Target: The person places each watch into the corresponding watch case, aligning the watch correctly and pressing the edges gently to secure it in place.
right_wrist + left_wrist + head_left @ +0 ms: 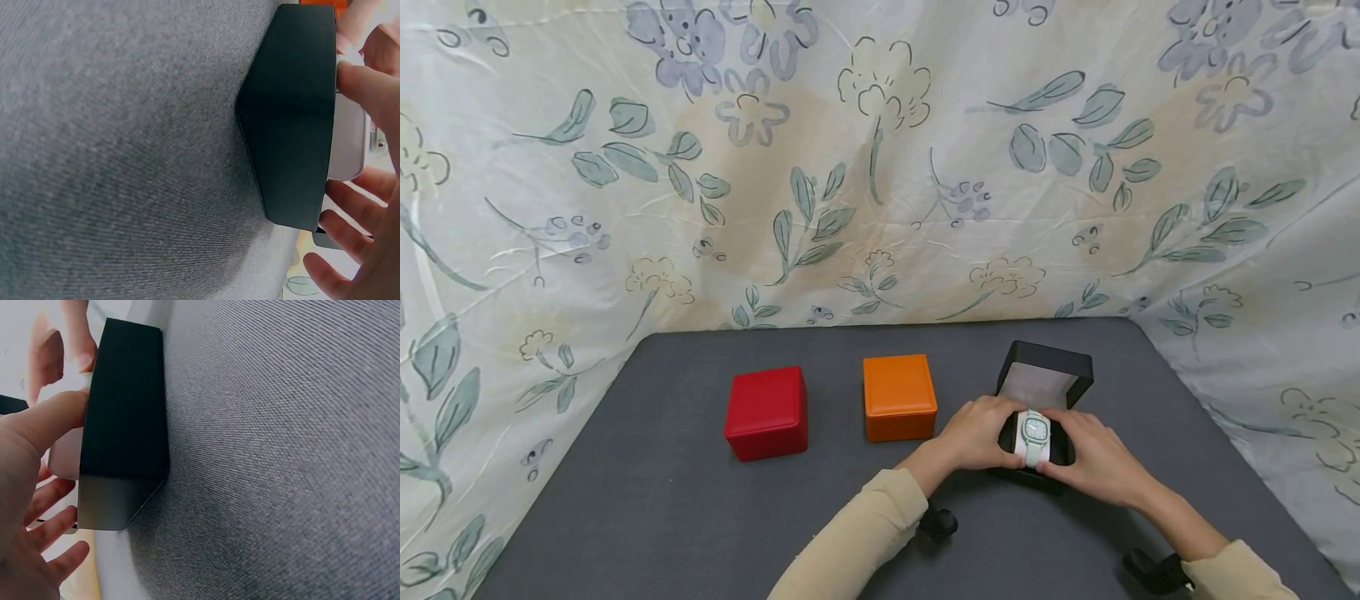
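A pale mint wristwatch [1035, 429] with a squarish dial is wrapped round a white cushion [1020, 435], which sits in an open black watch box [1028, 478]. My left hand [977, 435] pinches the cushion's left side, thumb at the near end and forefinger at the far end. Opposite it, my right hand [1097, 457] pinches the right side the same way. Both wrist views show the box's dark outer wall [125, 406] close up, with the thumbs at its upper edge and the other fingers spread along the side. The raised lid [1048, 371] has a pale lining.
Left of the black box stand a closed orange box [898, 396] and, farther left, a closed red box [766, 412]. All three rest on a dark grey tabletop [662, 500]. A flower-printed cloth [880, 167] hangs behind the table and at its sides.
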Motion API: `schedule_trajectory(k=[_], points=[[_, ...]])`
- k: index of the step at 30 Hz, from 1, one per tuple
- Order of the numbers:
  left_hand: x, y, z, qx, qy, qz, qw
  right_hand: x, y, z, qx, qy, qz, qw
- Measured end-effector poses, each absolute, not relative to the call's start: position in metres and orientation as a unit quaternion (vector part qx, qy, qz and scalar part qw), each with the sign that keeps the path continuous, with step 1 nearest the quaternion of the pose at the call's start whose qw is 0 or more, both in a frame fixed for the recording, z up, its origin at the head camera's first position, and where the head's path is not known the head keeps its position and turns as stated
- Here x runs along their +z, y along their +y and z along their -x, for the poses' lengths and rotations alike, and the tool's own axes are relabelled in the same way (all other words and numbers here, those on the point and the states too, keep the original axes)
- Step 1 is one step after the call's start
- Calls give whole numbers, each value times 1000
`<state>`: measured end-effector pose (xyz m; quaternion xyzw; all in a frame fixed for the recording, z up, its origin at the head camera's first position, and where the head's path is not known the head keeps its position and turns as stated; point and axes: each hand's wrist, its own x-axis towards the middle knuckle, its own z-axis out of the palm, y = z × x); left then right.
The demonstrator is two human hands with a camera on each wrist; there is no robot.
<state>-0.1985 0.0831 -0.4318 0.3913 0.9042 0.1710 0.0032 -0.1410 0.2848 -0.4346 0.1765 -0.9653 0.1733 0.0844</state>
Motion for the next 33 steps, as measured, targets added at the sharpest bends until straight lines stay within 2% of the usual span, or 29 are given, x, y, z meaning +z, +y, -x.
schedule_trajectory(k=[10, 33], points=[[-430, 84, 198, 157, 910, -383, 20, -432, 282, 143, 152, -968, -177, 91], [-430, 87, 196, 128, 920, -371, 14, -429, 277, 141, 139, -969, -181, 97]])
